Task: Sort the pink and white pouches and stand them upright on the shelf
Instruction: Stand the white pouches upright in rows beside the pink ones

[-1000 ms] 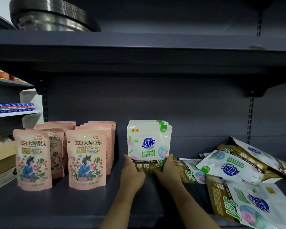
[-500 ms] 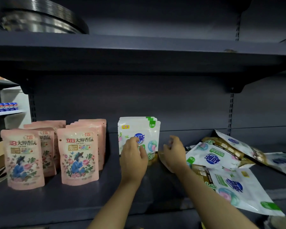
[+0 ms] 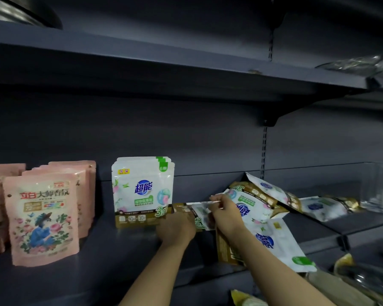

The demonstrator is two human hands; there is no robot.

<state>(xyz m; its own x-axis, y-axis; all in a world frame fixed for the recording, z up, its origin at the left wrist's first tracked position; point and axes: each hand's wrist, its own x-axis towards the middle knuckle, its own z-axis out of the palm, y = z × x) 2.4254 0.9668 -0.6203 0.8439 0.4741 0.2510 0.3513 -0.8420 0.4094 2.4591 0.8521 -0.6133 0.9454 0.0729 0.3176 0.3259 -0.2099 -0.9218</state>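
Hands at work on the next white pouch, which lies flat on the shelf between the upright white stack and the loose heap of white pouches to the right. The left hand is curled over the pouch's near, gold-printed end, just beside the base of the stack; its fingertips are hidden, so whether it grips or merely steadies cannot be told. The right hand pinches the pouch's upper edge between thumb and fingers. Pink pouches stand upright in rows at the left, apart from the white ones, so the pink group appears sorted; several white pouches lie tumbled in the heap, one of them overhanging the shelf's front edge.

The step in hand is judged to be raising this pouch and seating it at the front of the white stack. To do it well, the right hand should lift the top edge while the left keeps the gold base pressed down as a pivot, so the gusset spreads flat. The pouch is soft and likely to slump; it should lean lightly against the stack, faces aligned and label forward. Care is needed not to nudge the stack backward.
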